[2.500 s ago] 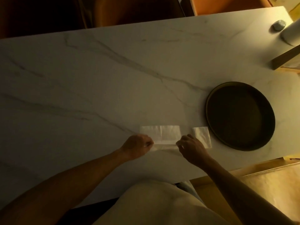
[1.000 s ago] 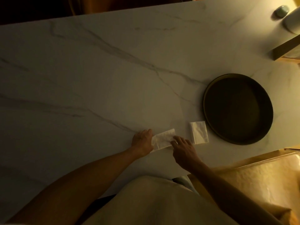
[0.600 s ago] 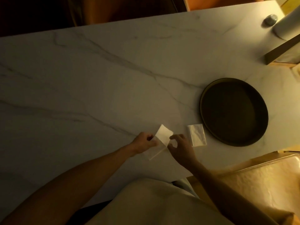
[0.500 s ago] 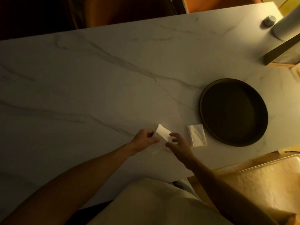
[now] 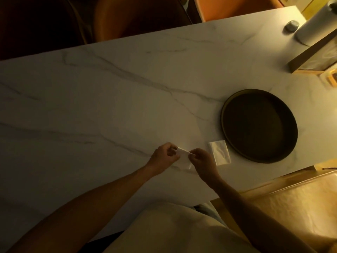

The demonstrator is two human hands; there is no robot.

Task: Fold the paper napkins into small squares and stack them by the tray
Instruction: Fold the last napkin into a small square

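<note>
Small white napkin (image 5: 183,157), partly folded, held between both hands just above the near part of the worktop (image 5: 109,106). Upper left corner pinched in the curled fingers (image 5: 172,149) of the left hand (image 5: 165,157); upper right corner pinched by thumb and forefinger of the right hand (image 5: 201,160), other fingers of that hand curled under. Top edge stretched taut from one pinch to the other, the rest of the sheet hanging down toward the worktop between the two hands, lower edge near or touching the surface, hard to tell in the dim light. Just to the right, apart from the right hand, a folded napkin square (image 5: 219,152) lying flat on the worktop, its far right corner just beside the rim of the round dark tray (image 5: 223,114). Tray flat on the worktop near the right edge. At the far right corner, a white paper roll (image 5: 313,28) standing beside a small grey round object (image 5: 291,25), with a wooden box (image 5: 313,57) in front of them. Beyond the far edge, chair backs (image 5: 142,17) in brown and orange. Pale marble pattern with dark veins across the worktop.
</note>
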